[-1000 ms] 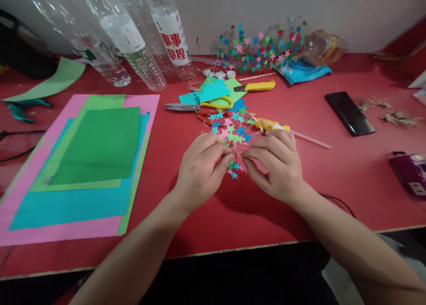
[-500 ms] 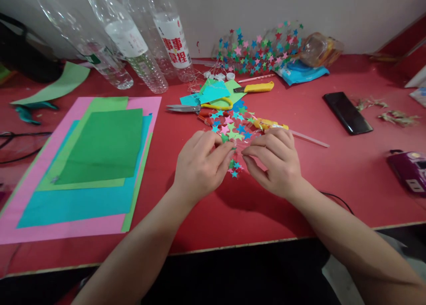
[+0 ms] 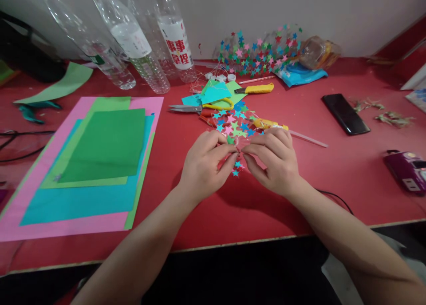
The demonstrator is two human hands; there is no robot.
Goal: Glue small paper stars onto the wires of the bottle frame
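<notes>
Left hand (image 3: 209,163) and right hand (image 3: 273,162) bend inward, partly covering the paper stars (image 3: 234,126), fingertips narrow; I cannot tell what they pinch. Behind the stars lie scissors (image 3: 186,108); well right of them, a phone (image 3: 345,114).

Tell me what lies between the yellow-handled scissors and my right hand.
Between the scissors and your right hand lie small coloured stars, green, blue and pink; the head view shows this.
</notes>
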